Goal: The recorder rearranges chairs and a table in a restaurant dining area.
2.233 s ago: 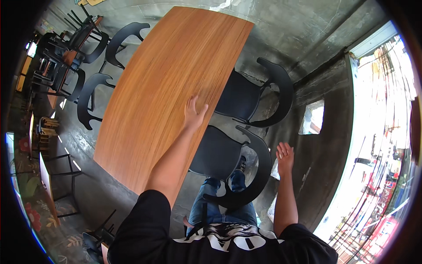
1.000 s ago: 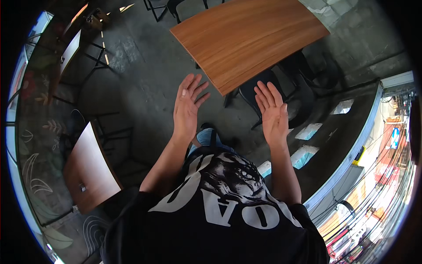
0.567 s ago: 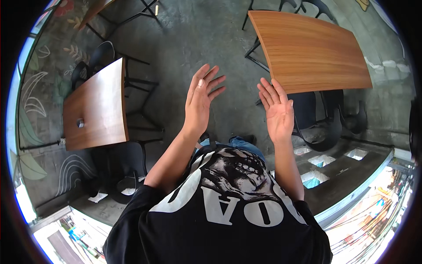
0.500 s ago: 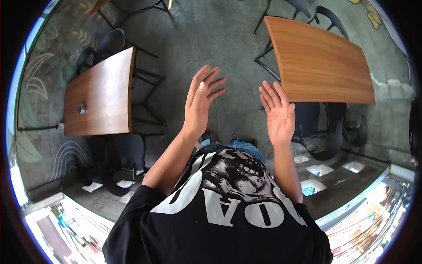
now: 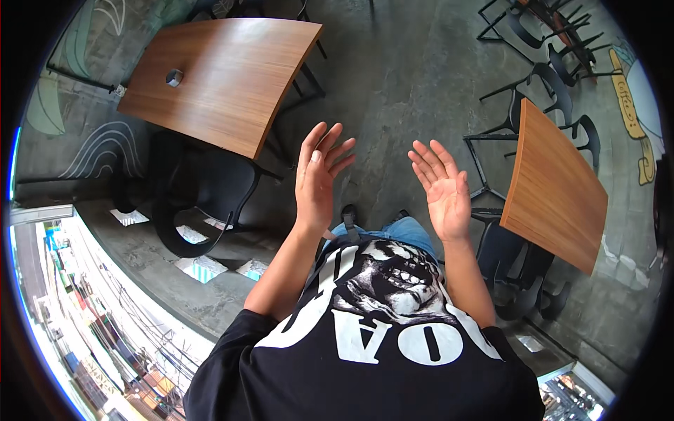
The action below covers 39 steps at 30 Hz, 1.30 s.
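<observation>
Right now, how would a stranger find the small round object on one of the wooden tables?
Look at the wooden table at the upper left, beyond the raised left hand. Near its far left corner sits a small grey round object. It is the only thing on that table; the other table on the right shows nothing.

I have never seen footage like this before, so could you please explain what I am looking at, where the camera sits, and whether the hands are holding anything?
There is no machine here. A person wears a wide fisheye camera on the head, looking down, so straight edges bend near the rim. The two forearms rise from the lower edge: the left hand and the right hand are both raised, fingers spread, with no grip on anything. Below them you see the person's black printed shirt, blue jeans and grey concrete floor. A wooden table with a small round object on it stands at upper left, with a black chair beside it. Another wooden table stands at right.
</observation>
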Each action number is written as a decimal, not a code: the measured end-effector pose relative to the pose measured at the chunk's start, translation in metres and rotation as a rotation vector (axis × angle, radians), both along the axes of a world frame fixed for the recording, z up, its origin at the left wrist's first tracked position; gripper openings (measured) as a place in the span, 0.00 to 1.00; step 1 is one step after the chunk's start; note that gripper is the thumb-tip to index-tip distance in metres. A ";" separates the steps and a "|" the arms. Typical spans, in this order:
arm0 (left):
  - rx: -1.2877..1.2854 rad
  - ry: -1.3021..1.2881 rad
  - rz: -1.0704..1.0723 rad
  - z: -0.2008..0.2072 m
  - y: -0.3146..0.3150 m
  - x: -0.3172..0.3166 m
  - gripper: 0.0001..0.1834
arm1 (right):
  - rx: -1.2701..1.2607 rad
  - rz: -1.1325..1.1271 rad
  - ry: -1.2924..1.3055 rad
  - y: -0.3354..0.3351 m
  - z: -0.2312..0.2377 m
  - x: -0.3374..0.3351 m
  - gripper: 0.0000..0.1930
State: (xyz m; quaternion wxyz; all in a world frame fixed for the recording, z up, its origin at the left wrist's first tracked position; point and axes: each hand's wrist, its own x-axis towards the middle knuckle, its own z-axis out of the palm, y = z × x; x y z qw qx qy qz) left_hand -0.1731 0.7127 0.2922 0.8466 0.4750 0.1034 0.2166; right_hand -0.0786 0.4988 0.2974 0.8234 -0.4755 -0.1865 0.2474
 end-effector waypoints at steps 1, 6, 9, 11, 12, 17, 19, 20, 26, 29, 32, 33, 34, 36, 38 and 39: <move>0.019 -0.023 0.034 0.004 0.007 0.002 0.32 | -0.004 0.027 -0.004 0.008 0.001 0.005 0.40; 0.070 -0.020 0.148 0.004 0.036 0.023 0.33 | 0.015 0.137 0.001 0.043 0.004 0.037 0.40; 0.038 0.018 0.157 -0.002 0.044 0.040 0.33 | 0.036 0.202 0.035 0.060 0.000 0.067 0.40; 0.048 0.042 0.190 0.004 0.044 0.060 0.34 | 0.060 0.209 0.048 0.066 0.000 0.094 0.39; 0.045 0.036 0.204 0.007 0.045 0.071 0.33 | 0.069 0.220 0.048 0.069 0.000 0.110 0.39; 0.078 0.072 0.266 0.020 0.041 0.137 0.35 | 0.109 0.227 0.072 0.077 0.006 0.189 0.38; 0.099 0.110 0.220 0.022 0.042 0.161 0.35 | 0.111 0.255 0.059 0.080 0.009 0.214 0.39; 0.101 0.097 0.240 0.025 0.042 0.170 0.35 | 0.106 0.274 0.049 0.081 0.011 0.226 0.39; 0.062 0.043 0.342 0.034 0.049 0.220 0.32 | 0.087 0.378 -0.006 0.101 0.017 0.291 0.39; 0.064 0.081 0.384 0.032 0.052 0.240 0.34 | 0.095 0.417 -0.010 0.120 0.021 0.316 0.39; 0.062 0.115 0.400 0.029 0.066 0.262 0.36 | 0.080 0.464 0.001 0.142 0.018 0.339 0.39; 0.038 0.105 0.392 0.028 0.074 0.271 0.36 | 0.078 0.469 -0.001 0.150 0.018 0.347 0.39; 0.003 0.105 0.406 0.029 0.082 0.279 0.37 | 0.071 0.492 -0.006 0.159 0.019 0.355 0.38; 0.030 0.081 0.427 0.029 0.102 0.296 0.36 | 0.067 0.528 -0.012 0.177 0.021 0.369 0.38; 0.037 0.046 0.441 0.026 0.125 0.316 0.36 | 0.046 0.535 -0.035 0.196 0.022 0.386 0.38; 0.033 0.035 0.441 0.022 0.136 0.326 0.36 | 0.027 0.545 -0.049 0.207 0.022 0.396 0.38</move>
